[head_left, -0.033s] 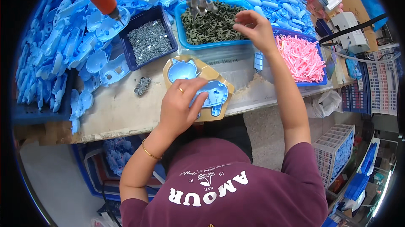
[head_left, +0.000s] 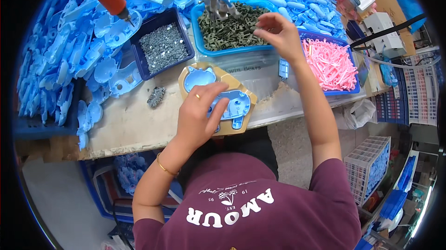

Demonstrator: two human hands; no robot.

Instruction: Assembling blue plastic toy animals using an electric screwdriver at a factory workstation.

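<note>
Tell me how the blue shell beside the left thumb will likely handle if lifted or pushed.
The blue shell is probably light for its size, since it looks thin-walled and hollow. Its moulded posts and plastic look suggest it is stiff rather than floppy. Pushed sideways, it may resist sliding, because it appears seated in the tan fixture.

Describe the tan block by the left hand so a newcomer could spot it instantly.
Start at the pale workbench facing the maroon T-shirt. Near its front edge, in front of the bright blue plastic tub of dark green parts, a tan, angular block lies partly beneath the left hand. Unlike that rectangular tub, it is many-sided and cradles light blue plastic shells.
</note>
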